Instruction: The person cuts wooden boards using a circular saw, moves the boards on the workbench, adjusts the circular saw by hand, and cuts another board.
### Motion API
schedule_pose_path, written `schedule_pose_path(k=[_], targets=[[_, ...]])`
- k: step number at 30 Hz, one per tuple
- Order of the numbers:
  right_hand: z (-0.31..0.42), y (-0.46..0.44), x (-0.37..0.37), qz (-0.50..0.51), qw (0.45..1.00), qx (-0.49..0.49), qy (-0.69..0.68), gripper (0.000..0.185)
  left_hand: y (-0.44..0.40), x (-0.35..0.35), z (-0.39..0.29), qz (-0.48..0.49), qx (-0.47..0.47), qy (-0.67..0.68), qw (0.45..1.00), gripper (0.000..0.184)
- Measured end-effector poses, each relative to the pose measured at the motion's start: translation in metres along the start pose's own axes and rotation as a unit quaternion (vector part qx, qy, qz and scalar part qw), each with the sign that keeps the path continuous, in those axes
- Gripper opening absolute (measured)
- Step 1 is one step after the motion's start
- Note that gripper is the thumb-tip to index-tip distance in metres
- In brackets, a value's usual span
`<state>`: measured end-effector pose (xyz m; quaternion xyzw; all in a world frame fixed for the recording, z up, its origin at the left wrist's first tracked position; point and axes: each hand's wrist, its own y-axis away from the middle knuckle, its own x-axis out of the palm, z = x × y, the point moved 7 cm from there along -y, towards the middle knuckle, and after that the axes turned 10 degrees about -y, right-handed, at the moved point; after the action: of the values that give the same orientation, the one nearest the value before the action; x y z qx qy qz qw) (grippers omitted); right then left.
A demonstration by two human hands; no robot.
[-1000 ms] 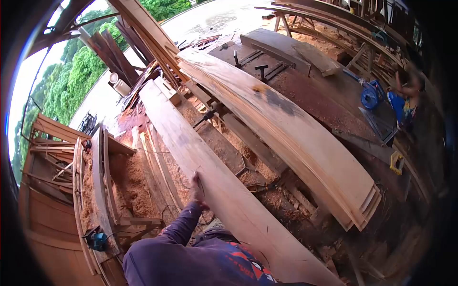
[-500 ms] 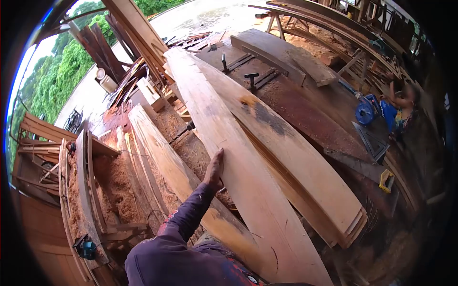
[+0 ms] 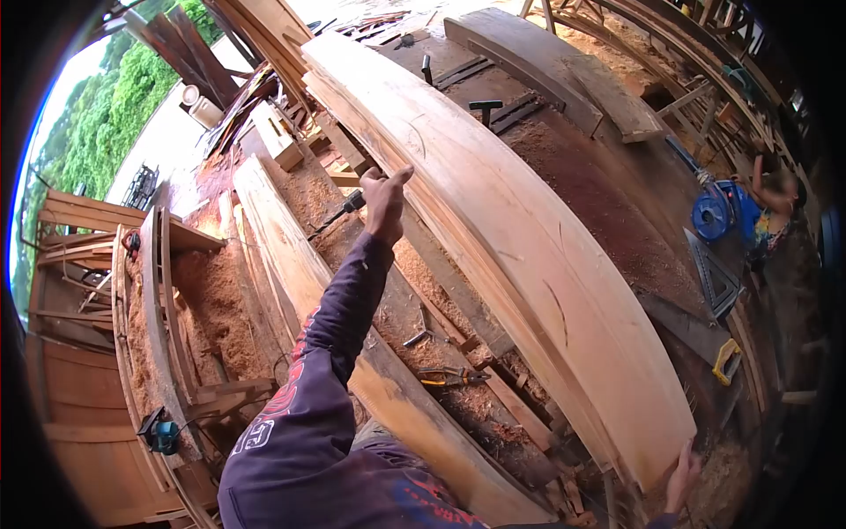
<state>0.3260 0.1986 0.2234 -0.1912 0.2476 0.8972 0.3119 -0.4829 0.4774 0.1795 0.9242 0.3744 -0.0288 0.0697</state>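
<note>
A long, curved pale plank (image 3: 520, 212) lies on top of a stack of similar planks (image 3: 493, 300), running from the upper left to the lower right. My left hand (image 3: 385, 204) is at the stack's near edge, its fingers loosely curled and its thumb sticking out toward the wood; whether it touches is unclear. At the lower right end of the top plank, my right hand (image 3: 682, 476) touches the corner with outstretched fingers. Below the stack are pliers (image 3: 451, 376) with yellow-and-black handles. A black-handled tool (image 3: 352, 203) lies just left of my left hand.
Another long board (image 3: 273, 225) lies to my left among sawdust. Clamps (image 3: 484, 110) stand beyond the stack. A set square (image 3: 712, 278), a yellow-handled saw (image 3: 725, 361) and a blue tool (image 3: 712, 212) lie right, near another person (image 3: 775, 207). A teal power tool (image 3: 161, 432) sits lower left.
The long plank has shifted right and now covers the stack, exposing the pliers. My left hand has moved up and forward off its top face. My right hand has come into view at the end.
</note>
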Motion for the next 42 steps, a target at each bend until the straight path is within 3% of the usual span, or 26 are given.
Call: schedule_pose_path(k=[1,3,4,6,7,8,9,10,11,12,14,15,16,19,21,22,26,28,29,30,33,34,36,37,40,42], targets=[[0.013,-0.007,-0.008,-0.066,0.968,-0.084,0.227,0.075,0.006,-0.015,0.001,0.002,0.023,-0.022,0.999,0.093],[-0.008,-0.007,-0.038,-0.098,0.975,-0.126,0.157,0.072,0.043,-0.066,-0.013,-0.056,0.04,-0.158,0.985,0.087],[-0.01,-0.003,-0.053,-0.128,0.973,-0.171,0.088,0.07,0.025,-0.118,0.037,-0.13,0.089,-0.24,0.958,0.083],[0.005,0.077,-0.039,-0.196,0.962,-0.151,0.117,0.056,0.065,-0.2,0.086,-0.243,0.038,-0.358,0.901,0.08],[-0.047,0.088,-0.05,-0.194,0.861,-0.314,0.351,0.034,0.083,-0.251,0.136,-0.261,-0.019,-0.385,0.885,0.08],[-0.088,0.113,-0.058,-0.266,0.945,-0.177,0.067,0.046,0.12,-0.288,0.171,-0.293,-0.121,-0.408,0.856,0.083],[-0.135,0.145,-0.052,-0.327,0.934,0.001,0.144,0.072,0.152,-0.314,0.215,-0.322,-0.176,-0.393,0.843,0.085],[-0.213,0.154,-0.049,-0.269,0.934,0.051,0.229,0.073,0.186,-0.34,0.258,-0.349,-0.231,-0.375,0.827,0.088],[-0.267,0.167,-0.037,-0.221,0.935,0.085,0.266,0.073,0.213,-0.344,0.295,-0.325,-0.275,-0.309,0.851,0.078],[-0.298,0.18,-0.02,-0.182,0.937,0.099,0.282,0.073,0.233,-0.302,0.284,-0.171,-0.241,-0.078,0.952,0.066],[-0.346,0.195,0.004,-0.119,0.938,0.104,0.308,0.073,0.262,-0.279,0.349,-0.055,-0.338,0.041,0.939,0.056],[-0.366,0.198,0.009,-0.091,0.938,0.102,0.319,0.073,0.264,-0.274,0.332,-0.034,-0.24,-0.084,0.967,0.05],[-0.384,0.2,0.014,-0.067,0.936,0.101,0.331,0.073,0.272,-0.267,0.306,-0.057,-0.271,-0.116,0.954,0.049],[-0.434,0.207,0.01,-0.029,0.924,0.111,0.366,0.073,0.266,-0.279,0.332,-0.054,-0.287,-0.09,0.952,0.055],[-0.466,0.213,0.005,-0.014,0.912,0.125,0.39,0.073,0.27,-0.282,0.339,-0.053,-0.36,-0.012,0.931,0.064],[-0.481,0.215,0.002,-0.009,0.905,0.134,0.403,0.073,0.278,-0.285,0.333,-0.067,-0.393,-0.06,0.915,0.072],[-0.539,0.228,-0.007,0.014,0.881,0.145,0.45,0.072,0.277,-0.301,0.349,-0.02,-0.387,-0.053,0.92,0.072],[-0.553,0.231,-0.006,0.006,0.899,0.126,0.419,0.073,0.273,-0.302,0.351,-0.036,-0.392,-0.09,0.915,0.07],[-0.56,0.236,0.0,0.007,0.97,0.178,0.167,0.071,0.27,-0.308,0.355,-0.056,-0.398,-0.12,0.908,0.068],[-0.566,0.245,0.005,0.0,0.972,0.216,-0.093,0.069,0.265,-0.309,0.364,-0.014,-0.388,-0.109,0.915,0.058],[-0.568,0.249,-0.001,-0.052,0.94,0.269,-0.203,0.067,0.266,-0.31,0.365,0.042,-0.399,-0.081,0.912,0.051],[-0.569,0.248,-0.008,-0.054,0.94,0.27,-0.199,0.067,0.285,-0.301,0.337,0.046,-0.408,-0.076,0.909,0.048],[-0.559,0.237,-0.024,-0.057,0.975,0.13,-0.17,0.072,0.299,-0.309,0.34,0.045,-0.396,-0.078,0.914,0.047],[-0.543,0.24,-0.03,-0.057,0.975,0.129,-0.169,0.072,0.301,-0.308,0.34,0.048,-0.377,-0.077,0.922,0.046],[-0.453,0.27,-0.064,-0.037,0.966,0.245,-0.078,0.072,0.342,-0.299,0.287,0.052,-0.343,-0.132,0.929,0.05],[-0.494,0.236,-0.1,0.017,0.966,0.258,-0.031,0.07,0.368,-0.281,0.225,0.076,-0.282,-0.147,0.945,0.054]])
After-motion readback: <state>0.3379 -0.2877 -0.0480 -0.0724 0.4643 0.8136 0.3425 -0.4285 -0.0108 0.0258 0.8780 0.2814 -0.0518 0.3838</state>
